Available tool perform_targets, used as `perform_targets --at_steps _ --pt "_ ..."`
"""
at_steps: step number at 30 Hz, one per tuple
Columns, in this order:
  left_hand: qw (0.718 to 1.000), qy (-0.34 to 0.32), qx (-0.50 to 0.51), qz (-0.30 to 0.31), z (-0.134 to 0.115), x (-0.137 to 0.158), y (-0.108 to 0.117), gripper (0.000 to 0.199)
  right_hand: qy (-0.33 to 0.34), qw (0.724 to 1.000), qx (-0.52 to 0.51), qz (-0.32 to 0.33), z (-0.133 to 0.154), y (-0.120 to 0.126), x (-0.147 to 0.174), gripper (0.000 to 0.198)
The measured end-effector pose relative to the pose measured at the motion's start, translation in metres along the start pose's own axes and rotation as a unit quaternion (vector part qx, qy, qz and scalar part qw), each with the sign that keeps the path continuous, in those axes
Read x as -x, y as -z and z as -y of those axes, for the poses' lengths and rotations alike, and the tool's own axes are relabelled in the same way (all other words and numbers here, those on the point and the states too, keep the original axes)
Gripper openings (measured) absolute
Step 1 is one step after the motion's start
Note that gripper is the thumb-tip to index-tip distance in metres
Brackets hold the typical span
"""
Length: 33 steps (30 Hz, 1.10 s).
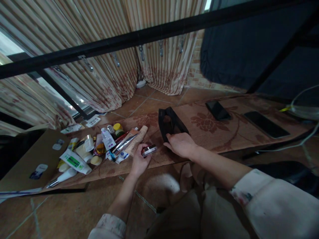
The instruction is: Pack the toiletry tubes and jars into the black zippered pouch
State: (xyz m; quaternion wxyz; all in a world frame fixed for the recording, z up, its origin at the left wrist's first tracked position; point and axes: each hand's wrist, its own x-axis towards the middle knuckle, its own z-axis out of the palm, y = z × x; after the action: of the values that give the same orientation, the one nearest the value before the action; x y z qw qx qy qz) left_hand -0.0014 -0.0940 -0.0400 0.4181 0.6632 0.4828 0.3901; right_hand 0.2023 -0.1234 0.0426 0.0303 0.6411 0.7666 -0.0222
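Note:
My left hand [141, 160] is closed around a small round dark jar with a clear rim [149, 150], held just above the front edge of the cloth. To its right stands a black pouch [177, 120] with its mouth open. My right hand [181, 144] grips the near side of that pouch; some of its fingers are hidden by the fabric. Left of my left hand lies a pile of cosmetics, with a white tube with a green label [76, 161], a purple-and-white tube [108, 138], a yellow-lidded jar [117, 126] and a long peach tube [139, 136].
A patterned brown cloth [199, 134] covers the low bench. Two dark phones, one nearer [266, 124] and one farther [218, 110], lie on its right part. A cardboard box [37, 156] stands at the left end. A black metal bar [119, 41] crosses before striped curtains [99, 20].

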Motion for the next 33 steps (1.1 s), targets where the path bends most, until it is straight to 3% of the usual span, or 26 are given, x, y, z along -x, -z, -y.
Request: perform_targets --at_steps 5,12,19,23,27,33 --pt "0.999 0.018 0.024 -0.038 -0.013 0.000 0.004 0.029 0.005 1.000 -0.001 -0.002 0.001 0.001 -0.001 0.039" --pt "0.983 -0.017 0.159 -0.095 -0.034 0.002 0.000 0.031 -0.002 1.000 -0.004 0.014 0.005 0.003 -0.003 0.035" --pt "0.997 -0.008 -0.033 -0.074 -0.006 0.002 -0.003 0.025 -0.002 1.000 0.017 0.021 0.008 0.004 -0.003 0.036" --pt "0.997 0.007 -0.023 -0.066 -0.004 0.003 0.004 0.028 -0.011 0.999 0.028 0.045 0.009 0.006 -0.002 0.042" --pt "0.995 0.031 -0.020 -0.097 -0.001 0.009 0.009 0.033 -0.010 0.997 0.044 0.056 0.010 0.006 -0.001 0.045" --pt "0.996 0.001 -0.032 -0.080 0.006 0.015 0.012 0.037 -0.007 0.998 0.041 0.041 0.009 0.003 0.000 0.042"
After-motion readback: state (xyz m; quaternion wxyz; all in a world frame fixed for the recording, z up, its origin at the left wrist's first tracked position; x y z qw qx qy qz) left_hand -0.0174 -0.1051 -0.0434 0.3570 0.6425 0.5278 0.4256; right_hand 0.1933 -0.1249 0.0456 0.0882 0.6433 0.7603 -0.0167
